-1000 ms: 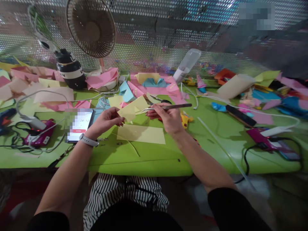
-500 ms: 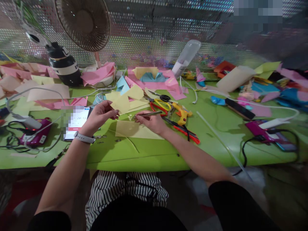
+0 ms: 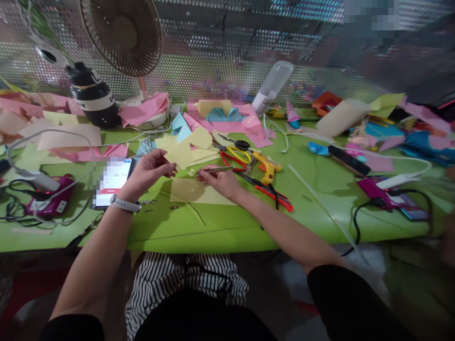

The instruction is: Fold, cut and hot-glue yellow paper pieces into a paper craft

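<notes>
My right hand (image 3: 217,182) grips a slim pair of tweezers (image 3: 224,168), its back end sticking out to the right above the hand. Its working end points at tiny pale yellow paper bits (image 3: 192,173) on the green table. Just below lies a flat yellow paper sheet (image 3: 186,190), partly under my right hand. My left hand (image 3: 151,168) hovers left of the bits, thumb and fingers pinched together; anything between them is too small to make out. Small metallic pieces (image 3: 174,207) and a thin yellow strip (image 3: 195,211) lie nearer the table edge.
Scissors (image 3: 241,144), pliers (image 3: 234,158), a yellow glue gun (image 3: 268,168) and a red-and-black cutter (image 3: 280,199) lie right of centre. A phone (image 3: 113,182) rests beside my left wrist. Folded papers (image 3: 197,139), a fan (image 3: 122,35) and purple power strips (image 3: 53,199) with cables surround the work area.
The right hand with the tweezers has shifted very slightly left. My left hand stays pinched in nearly the same place. The view has turned a little.
</notes>
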Demonstrator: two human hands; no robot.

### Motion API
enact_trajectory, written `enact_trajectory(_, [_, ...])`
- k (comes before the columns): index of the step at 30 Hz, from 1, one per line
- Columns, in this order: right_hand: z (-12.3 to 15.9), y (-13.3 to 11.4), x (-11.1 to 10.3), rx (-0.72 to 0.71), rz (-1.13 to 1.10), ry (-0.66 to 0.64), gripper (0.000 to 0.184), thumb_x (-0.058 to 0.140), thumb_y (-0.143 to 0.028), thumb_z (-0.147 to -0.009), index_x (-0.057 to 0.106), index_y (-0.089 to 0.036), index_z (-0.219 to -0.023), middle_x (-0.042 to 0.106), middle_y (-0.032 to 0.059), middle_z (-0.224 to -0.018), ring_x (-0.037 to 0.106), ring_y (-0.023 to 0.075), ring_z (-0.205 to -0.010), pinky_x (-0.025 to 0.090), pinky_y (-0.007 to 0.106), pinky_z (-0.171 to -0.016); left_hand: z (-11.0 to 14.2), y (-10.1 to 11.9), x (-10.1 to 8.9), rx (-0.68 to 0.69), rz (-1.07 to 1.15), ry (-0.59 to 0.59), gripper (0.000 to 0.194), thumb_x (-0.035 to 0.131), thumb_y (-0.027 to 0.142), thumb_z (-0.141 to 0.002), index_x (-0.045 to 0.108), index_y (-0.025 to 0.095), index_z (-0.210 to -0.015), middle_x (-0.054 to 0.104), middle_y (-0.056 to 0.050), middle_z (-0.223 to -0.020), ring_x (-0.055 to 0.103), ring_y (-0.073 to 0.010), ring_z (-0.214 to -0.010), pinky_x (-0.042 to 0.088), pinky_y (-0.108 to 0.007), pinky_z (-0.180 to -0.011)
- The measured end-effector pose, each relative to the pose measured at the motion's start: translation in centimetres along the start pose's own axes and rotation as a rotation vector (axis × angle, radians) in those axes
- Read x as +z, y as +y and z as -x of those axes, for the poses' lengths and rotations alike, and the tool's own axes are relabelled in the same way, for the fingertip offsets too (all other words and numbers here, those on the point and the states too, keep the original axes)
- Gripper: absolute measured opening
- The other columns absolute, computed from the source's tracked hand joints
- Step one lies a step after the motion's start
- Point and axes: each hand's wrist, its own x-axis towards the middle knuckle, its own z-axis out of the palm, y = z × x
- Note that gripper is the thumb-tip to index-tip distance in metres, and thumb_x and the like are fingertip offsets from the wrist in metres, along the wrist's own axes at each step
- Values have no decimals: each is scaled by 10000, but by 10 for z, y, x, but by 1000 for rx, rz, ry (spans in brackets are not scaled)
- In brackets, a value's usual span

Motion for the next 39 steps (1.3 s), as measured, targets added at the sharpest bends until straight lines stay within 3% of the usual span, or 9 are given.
enact_trajectory(6, [-4, 2, -1, 35, -136, 72, 442, 648, -614, -849, 696, -183, -937, 775, 93, -849, 764, 252, -801, 653, 378, -663, 0, 2, -1, -2, 4, 11, 333, 821, 271, -733, 603, 152, -955, 711, -11, -733, 673, -123, -650, 545, -244, -637])
enact_trajectory(15, [-6, 3, -3, 50, -207, 126, 445, 692, -615, -812, 688, -191, -944, 778, 85, -868, 768, 241, -781, 645, 354, -641, 0, 1, 0, -6, -4, 1, 303, 814, 257, -740, 609, 152, -936, 708, -19, -738, 670, -124, -649, 543, -244, -640])
enact_trajectory(27, [-5, 9, -1, 7, 1, 54, 402, 596, -601, -896, 709, -217, -928, 773, 67, -862, 760, 226, -803, 647, 358, -669, -1, 0, -1, -6, -26, -4, 311, 816, 263, -746, 611, 145, -947, 713, -27, -745, 669, -119, -655, 534, -232, -635])
enact_trajectory(35, [-6, 10, 1, 33, -142, 113, 429, 637, -642, -850, 694, -222, -912, 772, 73, -826, 763, 247, -789, 658, 394, -687, -1, 0, 0, -15, -21, -3, 321, 824, 272, -734, 613, 148, -942, 710, -26, -747, 669, -119, -657, 533, -234, -636])
enact_trajectory(39, [-3, 6, -1, 13, -81, 87, 415, 634, -620, -863, 710, -220, -942, 778, 73, -857, 762, 240, -812, 653, 378, -704, -1, -2, -1, -11, -16, -2, 322, 826, 274, -729, 608, 154, -934, 710, -21, -738, 669, -122, -645, 533, -238, -624])
